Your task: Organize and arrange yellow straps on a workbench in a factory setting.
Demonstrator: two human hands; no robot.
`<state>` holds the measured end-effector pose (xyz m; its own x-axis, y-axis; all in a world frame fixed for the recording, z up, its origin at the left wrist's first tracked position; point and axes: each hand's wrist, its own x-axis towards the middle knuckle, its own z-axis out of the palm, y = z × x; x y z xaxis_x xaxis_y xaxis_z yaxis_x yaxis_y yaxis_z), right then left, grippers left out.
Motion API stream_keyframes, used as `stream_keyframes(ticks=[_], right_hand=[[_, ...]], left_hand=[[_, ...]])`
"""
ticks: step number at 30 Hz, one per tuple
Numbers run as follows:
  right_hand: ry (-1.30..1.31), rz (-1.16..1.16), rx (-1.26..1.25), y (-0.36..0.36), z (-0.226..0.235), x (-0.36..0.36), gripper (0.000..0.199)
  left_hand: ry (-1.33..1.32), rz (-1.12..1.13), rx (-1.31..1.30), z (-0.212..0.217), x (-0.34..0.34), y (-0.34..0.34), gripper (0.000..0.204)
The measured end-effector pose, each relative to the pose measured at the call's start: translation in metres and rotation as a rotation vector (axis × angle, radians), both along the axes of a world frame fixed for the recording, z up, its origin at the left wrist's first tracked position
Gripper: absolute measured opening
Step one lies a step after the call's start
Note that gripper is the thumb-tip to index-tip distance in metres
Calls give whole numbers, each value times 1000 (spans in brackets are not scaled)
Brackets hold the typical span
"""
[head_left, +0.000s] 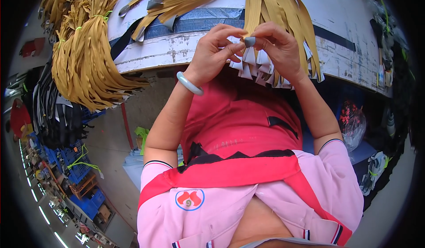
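Over the near edge of the table, my left hand [213, 53] and my right hand [282, 51] meet in front of me. Thumbs and fingertips of both pinch the small grey end piece [249, 41] of a tan strip, which looks like zipper tape. A bundle of the same tan strips [270, 4] lies lengthwise behind my hands, and its pale grey-white ends [248, 70] hang over the edge below them. More tan strips with grey ends [177, 2] lie loose to the left of my left hand.
The worn white table [349, 62] has dark tape across it. Large tied bundles of tan strips [84, 62] hang at its left end, with black strips [55, 119] below. Blue crates [79, 168] stand lower left. A clear plastic bag [354, 128] sits under the table's right side.
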<state>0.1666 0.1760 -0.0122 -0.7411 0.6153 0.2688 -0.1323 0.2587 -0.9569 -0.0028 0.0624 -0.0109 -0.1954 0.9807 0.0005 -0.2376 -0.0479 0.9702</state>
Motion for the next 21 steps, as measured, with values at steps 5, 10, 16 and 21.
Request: stream_keyframes(ticks=[5, 10, 16, 21], right_hand=[[-101, -8, -258, -8, 13, -2, 12], [-158, 15, -216, -17, 24, 6, 15], [-179, -297, -115, 16, 5, 16, 16], [-109, -597, -143, 62, 2, 86, 23]], left_hand=[[444, 3, 195, -10, -6, -4, 7], [688, 62, 257, -2, 2, -7, 12], [866, 71, 263, 12, 8, -15, 7], [262, 616, 130, 3, -103, -33, 11]])
